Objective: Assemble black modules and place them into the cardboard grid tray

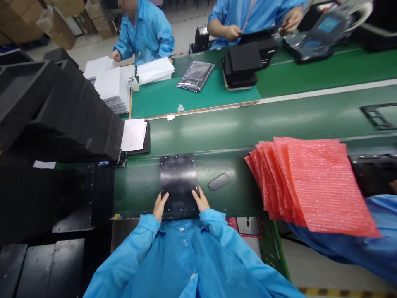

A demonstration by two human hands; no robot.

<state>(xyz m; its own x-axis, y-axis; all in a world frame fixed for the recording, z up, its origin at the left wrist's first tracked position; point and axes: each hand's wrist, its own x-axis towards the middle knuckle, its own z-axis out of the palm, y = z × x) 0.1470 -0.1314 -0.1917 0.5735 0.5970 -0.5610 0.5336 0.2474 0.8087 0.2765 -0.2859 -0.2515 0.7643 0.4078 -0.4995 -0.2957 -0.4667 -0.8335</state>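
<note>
A black studded sheet (179, 178) lies flat at the near edge of the green tabletop (139, 194), between the person's left hand (160, 206) and right hand (201, 199). The fingers sit together against its lower sides, though whether they grip, I can't tell. A small dark slab (218, 181) lies just beside it, with pink bubble bags (319, 186) farther right.
</note>
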